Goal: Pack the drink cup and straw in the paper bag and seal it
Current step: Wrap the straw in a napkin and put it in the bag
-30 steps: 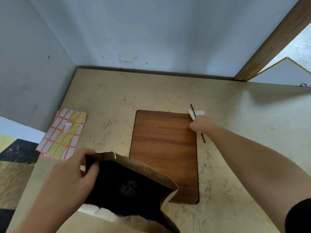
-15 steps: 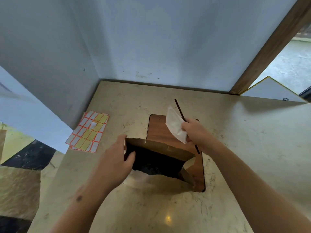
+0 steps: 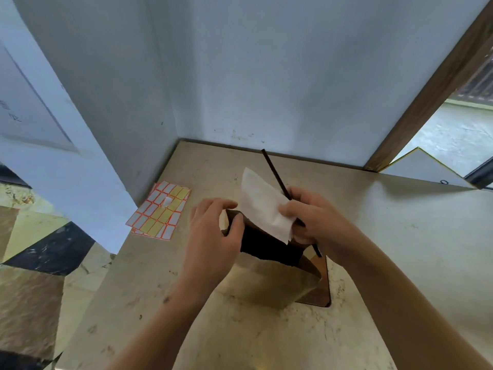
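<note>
A brown paper bag [image 3: 269, 280] stands upright in the middle of the table with its mouth open and dark inside. My left hand [image 3: 213, 236] grips the left rim of the mouth. My right hand [image 3: 317, 220] holds a thin black straw [image 3: 273, 172] together with a white napkin [image 3: 262, 204] right over the bag's right rim. The straw's upper end points toward the wall and its lower end pokes out below my fingers. The drink cup cannot be seen; the bag's inside is too dark to tell.
A sheet of orange-edged white and yellow stickers [image 3: 160, 210] lies on the marble table [image 3: 400, 236] left of the bag. A brown wooden board [image 3: 321, 292] lies under the bag. Walls close the back and left; a wooden post [image 3: 426, 94] stands at the right.
My right hand picked the straw and napkin up from the table and carried them over the bag's mouth. The bag and my left hand now sit farther from me as the view rose.
</note>
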